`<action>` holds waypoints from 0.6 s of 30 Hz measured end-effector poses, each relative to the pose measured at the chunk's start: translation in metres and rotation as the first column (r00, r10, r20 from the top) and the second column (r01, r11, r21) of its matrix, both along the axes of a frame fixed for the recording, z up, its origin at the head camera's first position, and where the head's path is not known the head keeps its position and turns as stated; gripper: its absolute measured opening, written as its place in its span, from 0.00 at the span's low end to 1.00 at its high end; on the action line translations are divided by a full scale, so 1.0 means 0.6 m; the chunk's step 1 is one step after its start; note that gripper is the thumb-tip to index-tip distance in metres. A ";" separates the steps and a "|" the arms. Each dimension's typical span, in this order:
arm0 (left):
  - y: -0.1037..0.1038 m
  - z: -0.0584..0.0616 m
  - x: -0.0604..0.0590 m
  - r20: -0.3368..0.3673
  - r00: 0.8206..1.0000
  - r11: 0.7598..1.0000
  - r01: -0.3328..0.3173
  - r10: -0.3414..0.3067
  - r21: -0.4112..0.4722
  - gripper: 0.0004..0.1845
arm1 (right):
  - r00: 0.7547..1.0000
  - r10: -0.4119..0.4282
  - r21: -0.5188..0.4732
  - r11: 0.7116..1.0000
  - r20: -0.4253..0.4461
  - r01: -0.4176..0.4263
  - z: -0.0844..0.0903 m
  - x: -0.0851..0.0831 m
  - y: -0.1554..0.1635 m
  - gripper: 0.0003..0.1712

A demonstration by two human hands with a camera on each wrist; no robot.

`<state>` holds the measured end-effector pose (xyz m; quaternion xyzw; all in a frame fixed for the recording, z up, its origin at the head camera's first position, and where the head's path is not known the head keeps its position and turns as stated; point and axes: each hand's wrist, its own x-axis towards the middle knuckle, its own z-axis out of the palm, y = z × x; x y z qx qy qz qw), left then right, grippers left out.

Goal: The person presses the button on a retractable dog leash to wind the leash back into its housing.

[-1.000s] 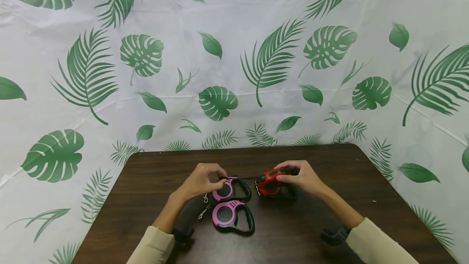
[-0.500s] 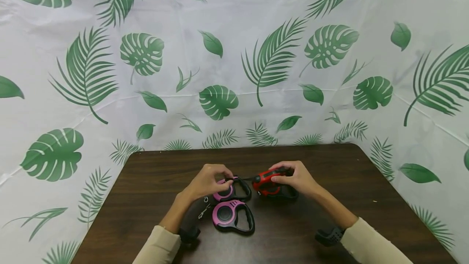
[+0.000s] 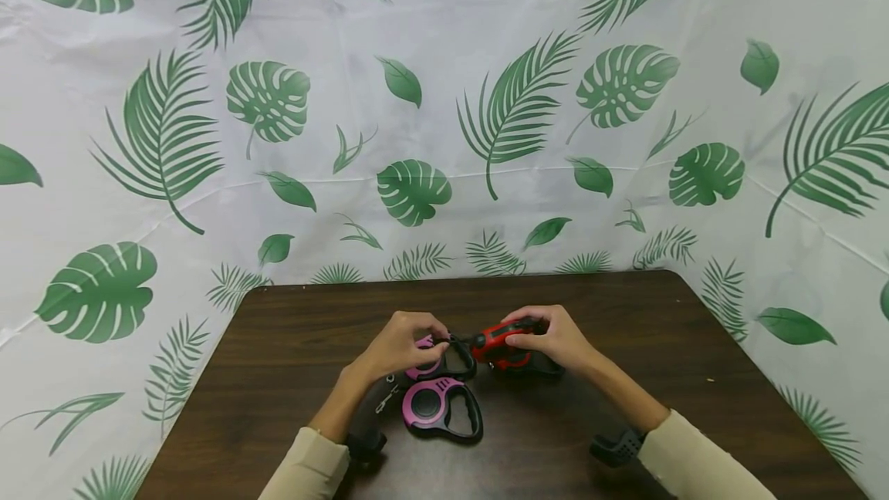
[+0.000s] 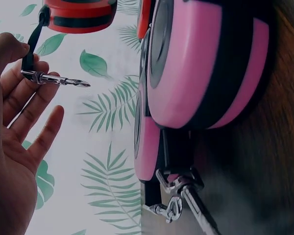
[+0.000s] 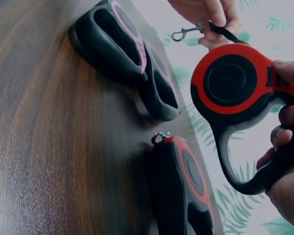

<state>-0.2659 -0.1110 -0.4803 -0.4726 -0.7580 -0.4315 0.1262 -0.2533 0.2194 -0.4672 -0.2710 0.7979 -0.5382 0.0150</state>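
Observation:
My right hand [image 3: 552, 339] grips the handle of a red and black retractable dog leash [image 5: 230, 81], held up above the table. Between thumb and fingers, my left hand [image 3: 403, 344] pinches the short black strap [image 4: 33, 43] that comes out of it. A metal snap clip [image 4: 63, 80] hangs from that strap beside the left fingers. Under the raised leash, a second red leash [image 5: 161, 181] lies on the table. Two pink and black leashes lie to its left, the nearer one [image 3: 425, 404] in full view and the farther one [image 3: 456, 361] partly covered by my left hand.
Metal clips [image 3: 386, 400] of the pink leashes point left on the dark wood table [image 3: 292, 346]. Behind the table hangs a white cloth [image 3: 417, 114] printed with green leaves. A black wrist strap [image 3: 616, 447] shows by the right sleeve.
Both hands have drawn closer together, the left moving right and the right moving left with the red leash. The stretch of strap between them has become shorter. The leashes on the table stay put.

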 end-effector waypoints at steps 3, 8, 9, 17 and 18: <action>0.004 -0.001 0.001 0.014 1.000 1.000 0.004 -0.004 -0.002 0.07 | 1.000 0.002 0.003 1.000 -0.003 -0.002 0.000 0.000 -0.005 0.14; 0.013 -0.001 0.002 0.026 1.000 1.000 0.007 -0.007 -0.004 0.08 | 1.000 0.007 -0.003 1.000 0.016 -0.007 0.000 0.000 -0.012 0.14; 0.014 -0.001 0.002 0.027 1.000 1.000 0.007 -0.007 -0.003 0.08 | 1.000 0.008 -0.005 1.000 0.022 -0.008 0.001 0.001 -0.014 0.14; 0.023 -0.001 0.005 0.041 0.999 1.000 0.006 -0.005 -0.007 0.07 | 1.000 0.007 0.004 1.000 0.028 -0.007 0.003 0.005 -0.022 0.15; 0.024 -0.001 0.006 0.046 0.999 1.000 0.004 -0.003 -0.007 0.07 | 1.000 0.004 0.006 1.000 0.027 -0.005 0.004 0.006 -0.022 0.15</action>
